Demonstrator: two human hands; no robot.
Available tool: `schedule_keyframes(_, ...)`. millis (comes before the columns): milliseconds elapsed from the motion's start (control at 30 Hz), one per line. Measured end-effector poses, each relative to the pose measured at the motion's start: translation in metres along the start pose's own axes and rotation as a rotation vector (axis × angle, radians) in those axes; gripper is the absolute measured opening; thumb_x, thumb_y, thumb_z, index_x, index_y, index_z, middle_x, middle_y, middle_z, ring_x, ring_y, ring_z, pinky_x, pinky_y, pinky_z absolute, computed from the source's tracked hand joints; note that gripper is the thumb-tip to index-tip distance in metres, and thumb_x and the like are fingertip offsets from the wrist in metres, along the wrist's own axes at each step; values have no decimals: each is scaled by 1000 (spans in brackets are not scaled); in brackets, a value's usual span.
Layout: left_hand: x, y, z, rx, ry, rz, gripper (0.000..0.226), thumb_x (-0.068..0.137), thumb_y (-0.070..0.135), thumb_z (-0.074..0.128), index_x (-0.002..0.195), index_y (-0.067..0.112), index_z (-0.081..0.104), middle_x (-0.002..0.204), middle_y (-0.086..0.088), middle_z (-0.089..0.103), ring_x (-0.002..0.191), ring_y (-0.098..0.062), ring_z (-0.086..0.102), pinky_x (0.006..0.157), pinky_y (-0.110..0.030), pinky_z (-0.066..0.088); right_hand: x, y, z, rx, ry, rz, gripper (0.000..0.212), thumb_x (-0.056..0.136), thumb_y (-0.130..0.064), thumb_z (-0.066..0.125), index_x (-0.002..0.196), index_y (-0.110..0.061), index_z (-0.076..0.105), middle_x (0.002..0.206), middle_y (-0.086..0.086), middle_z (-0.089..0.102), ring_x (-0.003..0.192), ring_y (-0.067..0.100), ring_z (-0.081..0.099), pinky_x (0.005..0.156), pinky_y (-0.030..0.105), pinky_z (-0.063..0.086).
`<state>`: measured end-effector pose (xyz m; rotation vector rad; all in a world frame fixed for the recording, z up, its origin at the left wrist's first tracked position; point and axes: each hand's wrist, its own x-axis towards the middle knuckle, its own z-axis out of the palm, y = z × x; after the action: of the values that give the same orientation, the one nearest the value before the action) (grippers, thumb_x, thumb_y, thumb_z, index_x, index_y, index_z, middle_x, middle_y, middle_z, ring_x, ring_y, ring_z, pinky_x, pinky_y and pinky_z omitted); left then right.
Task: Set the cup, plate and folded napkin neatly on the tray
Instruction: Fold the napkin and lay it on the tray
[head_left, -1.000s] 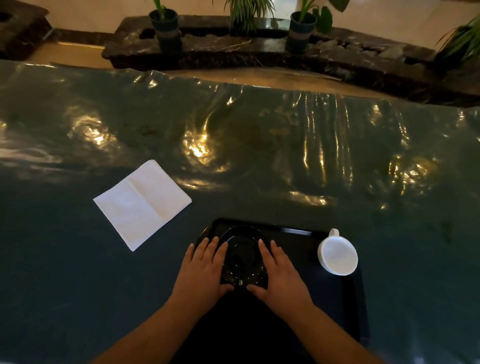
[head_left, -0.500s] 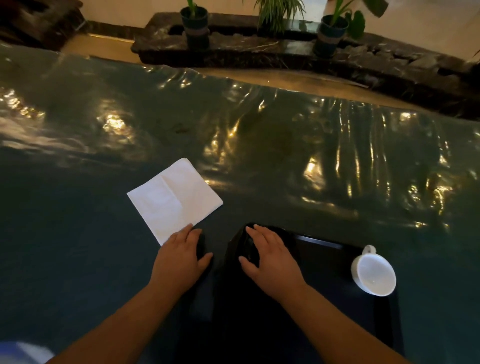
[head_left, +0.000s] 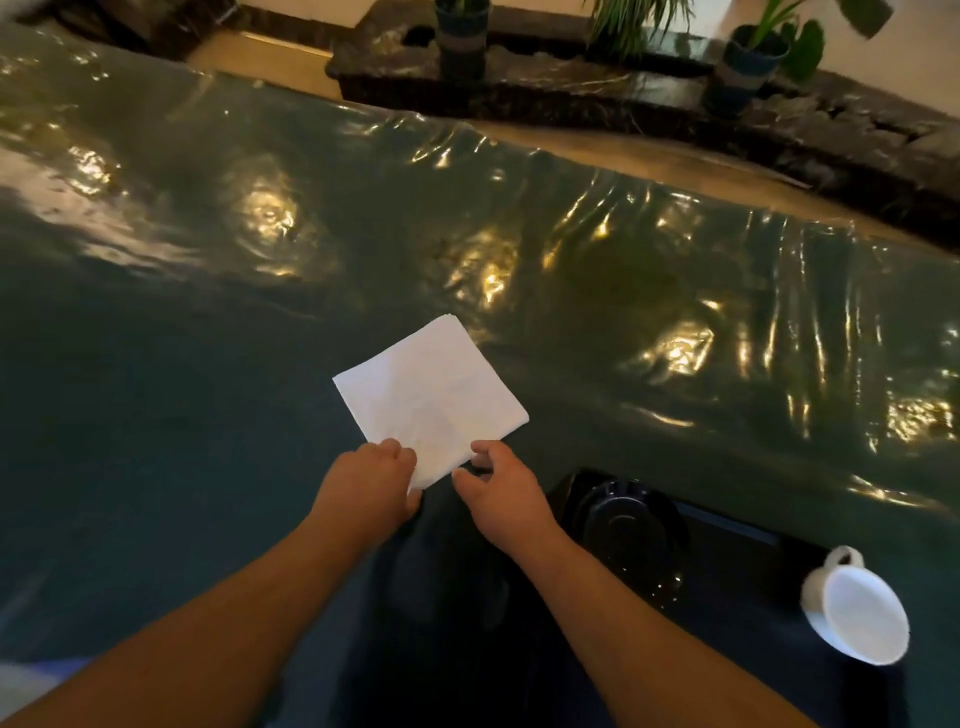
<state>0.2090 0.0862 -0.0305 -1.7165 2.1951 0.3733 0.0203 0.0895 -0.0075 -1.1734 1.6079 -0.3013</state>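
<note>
White napkin (head_left: 429, 397): near corner pinched by left hand (head_left: 370, 487); right hand (head_left: 500, 493) fingers curled at edge, grip unclear.

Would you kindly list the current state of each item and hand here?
napkin: folded, flat on the table, off the tray
plate: on the tray
cup: tilted at the tray's right edge
left hand: pinching the napkin's near corner
right hand: at the same corner, grip unclear

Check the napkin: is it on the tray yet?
Not yet. The napkin lies on the table beside the tray, both hands at its near corner.
</note>
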Motion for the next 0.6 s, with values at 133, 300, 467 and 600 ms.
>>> schedule_keyframes(133,4,-11,-15,114,20,84,12,89,29,61,90,18,63,88,-3,62,81,-27,63,60,-36,41,9,-20,22,371,-1,237,39,89,-37,63,119,-12,64,116,18,70,101,31,69,97,53,54)
schedule_keyframes(300,-6,5,-24,-136,171,53,21,89,35,52,87,16,61,83,-2,60,71,-23,57,57,-33,34,10,-21,12,729,-32,348,19,103,-28,57,107,-12,67,110,24,71,104,40,69,94,47,58)
schedule_keyframes(467,-22,40,-28,-337,212,79,21,90,41,51,90,22,62,84,4,60,69,-14,52,56,-29,37,12,-9,7,923,129,359,18,101,-16,61,115,-8,67,106,14,76,95,33,74,72,43,62)
schedule_keyframes(600,-26,49,-25,-403,158,124,26,93,48,49,95,26,63,90,7,63,76,-12,56,67,-31,52,13,-6,2,938,195,374,18,100,-3,57,115,-9,63,109,13,73,97,33,70,75,44,61)
